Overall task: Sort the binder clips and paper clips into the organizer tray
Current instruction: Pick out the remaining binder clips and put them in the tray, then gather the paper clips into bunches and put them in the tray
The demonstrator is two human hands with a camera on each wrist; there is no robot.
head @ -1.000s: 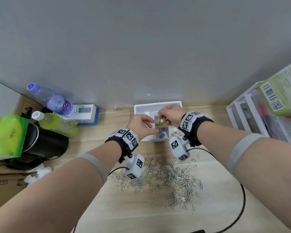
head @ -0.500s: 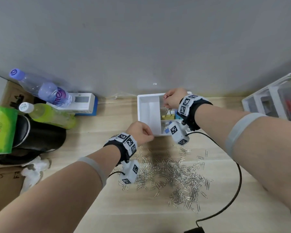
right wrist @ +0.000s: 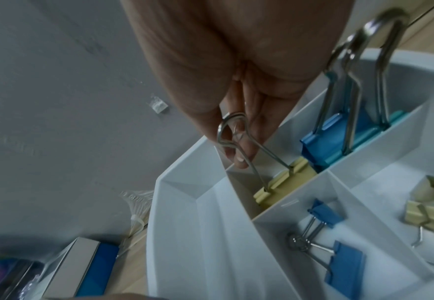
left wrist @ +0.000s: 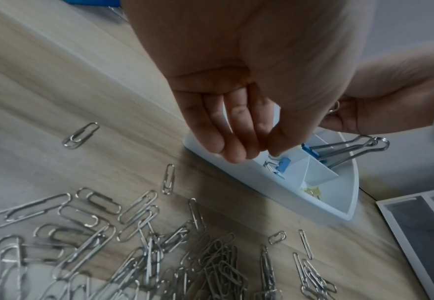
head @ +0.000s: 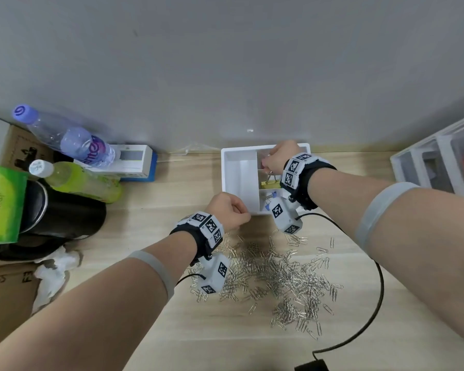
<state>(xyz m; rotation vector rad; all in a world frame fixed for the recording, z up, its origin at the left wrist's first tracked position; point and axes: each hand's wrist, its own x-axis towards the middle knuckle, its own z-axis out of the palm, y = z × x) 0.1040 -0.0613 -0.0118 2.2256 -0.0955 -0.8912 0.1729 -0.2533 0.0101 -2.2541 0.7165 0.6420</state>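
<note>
The white organizer tray (head: 239, 180) stands against the wall. My right hand (head: 275, 160) is over its back compartments and pinches the wire handle of a yellow binder clip (right wrist: 285, 182), which stands in a narrow compartment. A large blue binder clip (right wrist: 321, 146) stands in the neighbouring slot. Small blue binder clips (right wrist: 344, 263) and small yellow ones (right wrist: 426, 211) lie in the front compartments. My left hand (head: 236, 212) hovers at the tray's front left corner, fingers (left wrist: 233, 150) loosely curled against the thumb, nothing seen in them. A pile of silver paper clips (head: 276, 271) covers the table in front.
Two bottles (head: 73, 145), a blue and white box (head: 137, 162), a black pot (head: 62, 212) and a green packet (head: 0, 204) crowd the left. A clear drawer unit (head: 439, 162) stands at the right. A black cable (head: 378, 290) loops across the table.
My right hand carried the yellow binder clip from the tray's middle to a back compartment. My left hand drew back from the tray to its front corner.
</note>
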